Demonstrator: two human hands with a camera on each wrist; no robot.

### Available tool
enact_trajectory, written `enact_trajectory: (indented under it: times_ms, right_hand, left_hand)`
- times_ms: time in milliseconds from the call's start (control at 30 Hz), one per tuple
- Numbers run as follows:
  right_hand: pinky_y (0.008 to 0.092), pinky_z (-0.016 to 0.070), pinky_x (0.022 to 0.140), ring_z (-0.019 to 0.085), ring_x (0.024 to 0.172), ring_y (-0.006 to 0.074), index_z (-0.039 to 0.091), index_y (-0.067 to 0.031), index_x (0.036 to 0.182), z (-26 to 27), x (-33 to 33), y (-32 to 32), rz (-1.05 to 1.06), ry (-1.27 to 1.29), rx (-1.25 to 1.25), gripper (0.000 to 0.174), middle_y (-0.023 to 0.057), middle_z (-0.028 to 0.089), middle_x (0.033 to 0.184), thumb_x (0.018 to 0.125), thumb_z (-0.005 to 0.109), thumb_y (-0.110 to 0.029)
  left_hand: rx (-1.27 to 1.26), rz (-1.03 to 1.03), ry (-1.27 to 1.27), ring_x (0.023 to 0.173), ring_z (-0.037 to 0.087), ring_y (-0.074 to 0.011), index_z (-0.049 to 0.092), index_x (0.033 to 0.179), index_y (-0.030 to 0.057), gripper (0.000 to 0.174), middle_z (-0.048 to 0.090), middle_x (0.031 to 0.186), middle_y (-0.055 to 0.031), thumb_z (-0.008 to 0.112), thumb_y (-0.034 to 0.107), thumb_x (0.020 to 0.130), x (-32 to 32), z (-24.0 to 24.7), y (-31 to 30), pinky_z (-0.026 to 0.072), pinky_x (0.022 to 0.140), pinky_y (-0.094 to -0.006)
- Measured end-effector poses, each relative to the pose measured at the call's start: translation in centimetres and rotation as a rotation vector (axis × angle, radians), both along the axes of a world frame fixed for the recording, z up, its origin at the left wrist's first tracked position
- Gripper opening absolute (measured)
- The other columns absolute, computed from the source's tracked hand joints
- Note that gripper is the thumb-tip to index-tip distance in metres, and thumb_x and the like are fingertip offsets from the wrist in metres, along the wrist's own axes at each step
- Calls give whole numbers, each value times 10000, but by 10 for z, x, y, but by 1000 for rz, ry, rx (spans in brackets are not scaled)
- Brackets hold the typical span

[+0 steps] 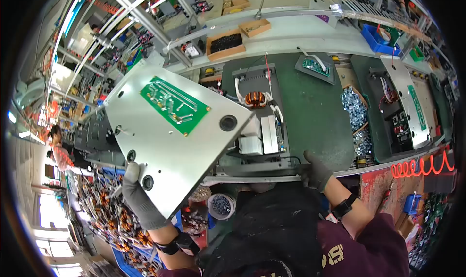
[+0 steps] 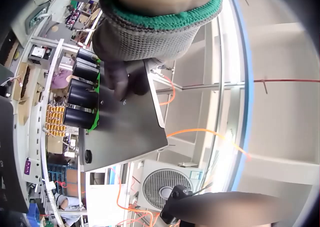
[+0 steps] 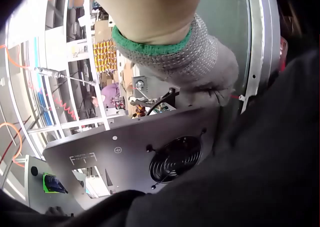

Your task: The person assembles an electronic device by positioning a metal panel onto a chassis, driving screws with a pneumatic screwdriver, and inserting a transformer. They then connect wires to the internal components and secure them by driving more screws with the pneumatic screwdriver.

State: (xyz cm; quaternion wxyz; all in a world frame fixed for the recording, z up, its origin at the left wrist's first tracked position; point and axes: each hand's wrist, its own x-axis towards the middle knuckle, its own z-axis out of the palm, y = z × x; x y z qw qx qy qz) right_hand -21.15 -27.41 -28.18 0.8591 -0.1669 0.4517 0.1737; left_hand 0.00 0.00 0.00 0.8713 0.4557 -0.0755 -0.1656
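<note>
My gloved left hand (image 1: 141,197) grips the lower left edge of a silver metal plate (image 1: 187,153), with the thumb on its face. The plate is tilted, and a green circuit board (image 1: 174,105) shows on it. Several black cylinders, apparently capacitors (image 2: 82,94), stick out from its other side. My gloved right hand (image 1: 316,174) holds the right end of a dark metal chassis (image 1: 257,169) at its near panel. That panel (image 3: 130,159) carries a round fan grille (image 3: 175,159). Inside the chassis sit a copper-wound coil (image 1: 255,99) and pale heat sinks (image 1: 269,134).
To the right, a second chassis (image 1: 400,119) holds a similar plate. Between them lies a bin of small metal hardware (image 1: 354,107). A small board on a dark plate (image 1: 315,68) sits farther back. Wired coils (image 1: 107,209) and a bucket of hardware (image 1: 221,205) are below at left.
</note>
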Motion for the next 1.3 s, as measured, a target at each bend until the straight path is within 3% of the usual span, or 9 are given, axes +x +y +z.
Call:
enact_trajectory:
  times_ms: [67, 167, 333, 433, 533, 600, 800, 1033, 1300]
  right_hand:
    - [241, 401, 400, 485, 485, 104, 609, -28, 988, 12, 11, 23, -130, -90, -18, 393, 29, 582, 719, 888, 523, -399]
    - [254, 370, 374, 491, 488, 115, 600, -18, 970, -36, 27, -10, -318, -173, -160, 337, 53, 612, 748, 900, 503, -332]
    - [257, 372, 386, 499, 487, 141, 596, -12, 949, 10, 57, 6, -525, 59, -283, 272, 114, 650, 800, 915, 507, -267]
    - [321, 535, 636, 638, 735, 210, 550, 6, 1105, 0, 51, 3, -589, -74, -412, 310, 136, 651, 941, 959, 484, -260]
    - [240, 353, 397, 446, 447, 103, 581, 8, 1036, 57, 69, -4, -799, -5, -494, 266, 98, 620, 757, 948, 482, -223]
    - [237, 339, 394, 435, 450, 79, 555, 34, 1128, 94, 81, -4, -654, -149, -1030, 291, 73, 600, 724, 954, 481, -187]
    - [211, 368, 464, 456, 526, 58, 532, 19, 1209, 161, 111, -20, -361, -308, -1379, 305, 35, 574, 721, 958, 460, -139]
    - [194, 325, 444, 423, 508, 43, 576, -10, 1091, 162, 130, -31, 25, -591, -930, 229, 10, 527, 644, 935, 494, -156]
    - [186, 312, 431, 401, 490, 34, 575, -26, 1026, 150, 126, -37, -46, -633, -887, 209, 10, 537, 654, 920, 530, -200]
  left_hand:
    - [68, -44, -16, 929, 663, -273, 496, 1200, -57, 401, 624, 1099, -191, 567, 180, 884, 17, 2, -3, 559, 815, -383]
    - [81, -139, -4, 907, 665, -271, 498, 1207, -47, 416, 628, 1088, -179, 567, 196, 878, 65, -21, -40, 560, 807, -366]
    - [100, -346, 24, 1021, 626, -275, 486, 1253, -25, 473, 604, 1161, -169, 561, 218, 855, 119, -32, -61, 514, 887, -388]
    - [153, -427, -32, 1037, 619, -271, 472, 1282, -5, 491, 594, 1186, -163, 557, 221, 854, 149, -49, -68, 505, 904, -385]
    - [136, -539, 21, 1106, 580, -282, 423, 1338, 21, 543, 553, 1251, -155, 546, 228, 851, 168, -60, -78, 482, 940, -406]
    - [134, -568, 64, 1128, 566, -290, 405, 1353, 26, 563, 535, 1276, -154, 542, 231, 847, 173, -68, -85, 471, 955, -414]
    - [64, -590, 153, 1179, 525, -301, 366, 1379, 49, 619, 489, 1317, -157, 544, 240, 818, 158, -79, -101, 452, 982, -423]
    - [51, -491, 156, 1117, 570, -321, 386, 1350, 21, 649, 533, 1261, -174, 586, 286, 792, 136, -104, -118, 487, 939, -441]
    - [87, -473, 181, 1116, 571, -326, 403, 1326, 14, 624, 540, 1246, -176, 594, 242, 777, 120, -120, -116, 484, 949, -445]
